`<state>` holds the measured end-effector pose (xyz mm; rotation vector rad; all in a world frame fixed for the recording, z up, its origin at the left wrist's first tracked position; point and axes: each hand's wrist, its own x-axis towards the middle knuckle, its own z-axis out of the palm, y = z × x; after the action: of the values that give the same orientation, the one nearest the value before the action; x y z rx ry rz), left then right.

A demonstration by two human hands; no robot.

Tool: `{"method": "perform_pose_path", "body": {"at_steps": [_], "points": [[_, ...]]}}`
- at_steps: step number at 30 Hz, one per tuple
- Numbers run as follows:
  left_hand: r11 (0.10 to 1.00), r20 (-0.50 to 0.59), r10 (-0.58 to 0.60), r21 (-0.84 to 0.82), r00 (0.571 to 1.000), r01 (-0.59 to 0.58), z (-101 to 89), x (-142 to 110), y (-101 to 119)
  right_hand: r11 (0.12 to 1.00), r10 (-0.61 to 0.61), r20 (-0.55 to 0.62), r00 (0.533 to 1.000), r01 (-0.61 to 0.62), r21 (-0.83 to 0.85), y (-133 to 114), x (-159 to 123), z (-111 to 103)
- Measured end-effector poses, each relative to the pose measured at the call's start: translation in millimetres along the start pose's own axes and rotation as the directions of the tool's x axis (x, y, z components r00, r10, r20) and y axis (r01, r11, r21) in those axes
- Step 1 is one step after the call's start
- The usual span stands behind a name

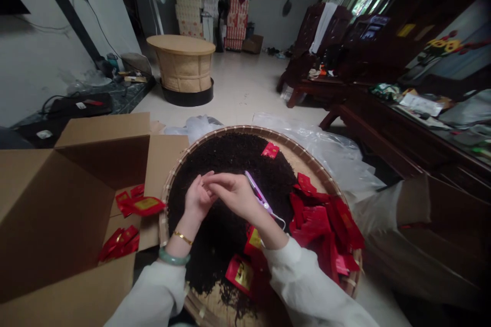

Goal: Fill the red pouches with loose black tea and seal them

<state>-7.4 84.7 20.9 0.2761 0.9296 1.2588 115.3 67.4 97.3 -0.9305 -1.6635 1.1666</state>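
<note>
Above a round woven bamboo tray point(303, 152) of dark loose leaves point(230, 156), my two hands meet. My left hand point(198, 198) is turned palm up with its fingers curled. My right hand point(233, 193) reaches across it, fingers pressed together at the left fingertips; anything between them is too small to make out. Just beyond my right hand, a purple and white clamp-shaped tool point(259, 192) with a white cord lies on the leaves. Red packets with gold labels point(241, 274) lie below my right wrist. Another small red packet point(270, 150) rests near the far rim.
A heap of red packets point(316, 222) fills the tray's right side. At left stands an open cardboard box point(95, 127) with red packets point(120, 242) inside. Clear plastic sheeting point(326, 148) lies behind the tray. Farther off are a round woven stand point(182, 64) and dark wooden furniture point(368, 117).
</note>
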Motion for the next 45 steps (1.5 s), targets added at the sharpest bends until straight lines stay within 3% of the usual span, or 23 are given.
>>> {"method": "perform_pose_path", "body": {"at_steps": [2, 4, 6, 8, 11, 15, 18, 20, 22, 25, 28, 30, 31, 33, 39, 42, 45], "points": [[0.998, -0.021, -0.018, -0.067, 1.000, 0.016, 0.4, -1, 3, 0.986, 0.078, -0.003, 0.997, -0.077, -0.151, 21, -14, -18], [0.992, -0.049, -0.032, -0.125, 0.998, 0.026, 1.4, -3, 5, 0.906, 0.180, -0.015, 0.984, -0.171, -0.388, 41, -37, -40], [0.989, -0.071, -0.047, -0.143, 0.996, 0.036, 3.3, -4, 5, 0.727, 0.304, -0.011, 0.952, -0.240, -0.643, 58, -66, -57], [0.993, -0.070, -0.066, -0.105, 0.995, 0.058, 5.7, -5, 3, 0.496, 0.362, -0.078, 0.929, -0.263, -0.827, 71, -96, -64], [0.996, -0.018, -0.092, -0.014, 0.996, 0.092, 8.2, -7, -2, 0.256, 0.330, -0.134, 0.934, -0.225, -0.940, 84, -128, -59], [0.995, 0.036, -0.090, 0.053, 0.995, 0.088, 7.2, -6, -7, 0.142, 0.305, -0.198, 0.931, -0.251, -0.958, 90, -133, -48], [0.993, 0.038, -0.088, 0.079, 0.995, 0.085, 4.8, -4, -8, 0.138, 0.272, -0.240, 0.932, -0.285, -0.949, 89, -125, -51], [0.991, 0.039, -0.078, 0.109, 0.996, 0.073, 3.8, -4, -9, 0.190, 0.261, -0.240, 0.935, -0.294, -0.937, 87, -121, -57], [0.985, 0.063, -0.066, 0.164, 0.996, 0.055, 4.1, -4, -10, 0.326, 0.263, -0.220, 0.939, -0.301, -0.896, 86, -118, -65], [0.944, 0.174, -0.092, 0.328, 0.980, 0.031, 7.6, -10, -12, 0.642, 0.230, -0.197, 0.953, -0.301, -0.705, 80, -110, -73], [0.845, 0.351, -0.187, 0.534, 0.918, -0.032, 12.1, -17, -19, 0.845, 0.136, -0.205, 0.969, -0.222, -0.487, 70, -95, -74], [0.775, 0.485, -0.296, 0.625, 0.823, -0.089, 13.2, -20, -23, 0.893, 0.062, -0.221, 0.973, -0.153, -0.423, 65, -83, -70], [0.739, 0.516, -0.318, 0.660, 0.795, -0.133, 13.0, -21, -25, 0.900, 0.017, -0.234, 0.972, -0.117, -0.420, 64, -77, -66], [0.686, 0.517, -0.317, 0.704, 0.795, -0.185, 11.5, -20, -28, 0.880, -0.103, -0.262, 0.959, -0.035, -0.474, 65, -68, -58], [0.748, 0.480, -0.259, 0.649, 0.838, -0.139, 8.4, -14, -27, 0.642, -0.432, -0.193, 0.881, 0.150, -0.752, 73, -64, -40], [0.759, 0.476, -0.259, 0.638, 0.841, -0.128, 7.6, -14, -29, 0.576, -0.468, -0.159, 0.869, 0.163, -0.801, 71, -66, -40], [0.721, 0.479, -0.254, 0.673, 0.840, -0.165, 6.1, -13, -32, 0.569, -0.390, -0.157, 0.907, 0.104, -0.816, 69, -63, -45]]}}
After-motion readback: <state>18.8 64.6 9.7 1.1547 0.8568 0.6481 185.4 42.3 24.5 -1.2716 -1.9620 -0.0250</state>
